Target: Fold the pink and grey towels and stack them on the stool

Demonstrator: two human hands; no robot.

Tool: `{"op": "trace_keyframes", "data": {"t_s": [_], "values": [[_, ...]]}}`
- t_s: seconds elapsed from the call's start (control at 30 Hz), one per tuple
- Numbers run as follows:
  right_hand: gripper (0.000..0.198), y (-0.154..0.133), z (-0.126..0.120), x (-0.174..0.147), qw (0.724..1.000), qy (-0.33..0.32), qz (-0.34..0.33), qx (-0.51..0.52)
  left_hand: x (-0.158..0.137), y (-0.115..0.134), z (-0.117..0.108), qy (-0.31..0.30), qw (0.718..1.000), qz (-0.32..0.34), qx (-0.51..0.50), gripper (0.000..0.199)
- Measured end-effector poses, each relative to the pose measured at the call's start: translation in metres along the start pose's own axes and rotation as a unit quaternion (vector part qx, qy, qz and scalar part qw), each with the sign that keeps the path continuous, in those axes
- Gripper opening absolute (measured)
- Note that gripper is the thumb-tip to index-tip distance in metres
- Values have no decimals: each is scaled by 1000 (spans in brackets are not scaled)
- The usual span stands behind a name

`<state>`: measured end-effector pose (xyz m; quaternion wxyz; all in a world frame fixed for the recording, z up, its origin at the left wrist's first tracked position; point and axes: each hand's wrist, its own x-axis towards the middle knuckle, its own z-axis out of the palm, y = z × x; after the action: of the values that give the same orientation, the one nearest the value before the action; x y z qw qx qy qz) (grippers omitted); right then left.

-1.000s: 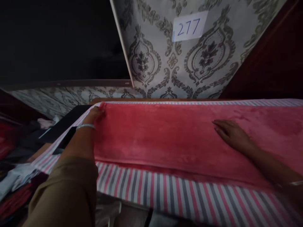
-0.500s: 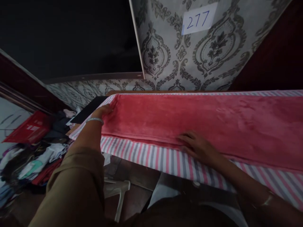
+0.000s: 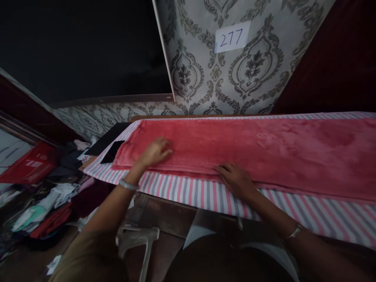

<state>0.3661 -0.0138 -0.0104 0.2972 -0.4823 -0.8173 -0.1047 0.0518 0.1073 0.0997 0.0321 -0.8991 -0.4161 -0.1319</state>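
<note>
A long folded red plush blanket (image 3: 199, 143) lies flat on a striped pink, grey and white cloth (image 3: 188, 194) that covers the table. My left hand (image 3: 156, 152) is over the left part of the blanket, thumb apart from the fingers and nothing held. Along the blanket's front folded edge rests my right hand (image 3: 236, 180), its fingers spread on the fabric and empty. A black flat rectangular object, possibly a phone (image 3: 113, 152), lies on the cloth beside the blanket's left end.
Behind the table are a patterned wall and a large dark screen (image 3: 88, 51). A black panel (image 3: 107, 137) sits at the table's left end. Heaped clothes (image 3: 55, 199) and a red basket (image 3: 32, 162) are at the left. A plastic chair (image 3: 141, 239) stands below the front edge.
My left hand has moved right from the blanket's left end toward its middle, uncovering the black rectangle. My right hand stays by the front edge. The view has shifted slightly.
</note>
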Motion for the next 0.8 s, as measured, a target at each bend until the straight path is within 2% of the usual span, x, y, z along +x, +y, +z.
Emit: {"op": "trace_keyframes", "data": {"t_s": [0.07,0.13,0.23,0.4,0.57,0.8], "values": [[31,0,2,-2,1000,28,5,12,-14,24,18,-37,997,65,2,22],[27,1,3,-4,998,51,11,19,-28,45,36,-47,992,111,22,18],[25,0,3,-5,997,69,27,15,-39,61,56,-19,992,116,40,19],[25,0,3,-6,997,63,38,9,-37,56,65,8,996,77,54,26],[22,0,3,-8,998,50,7,45,-45,52,68,1,992,99,81,21],[19,-1,-1,-4,998,26,3,62,-54,55,69,26,996,76,29,25]]}}
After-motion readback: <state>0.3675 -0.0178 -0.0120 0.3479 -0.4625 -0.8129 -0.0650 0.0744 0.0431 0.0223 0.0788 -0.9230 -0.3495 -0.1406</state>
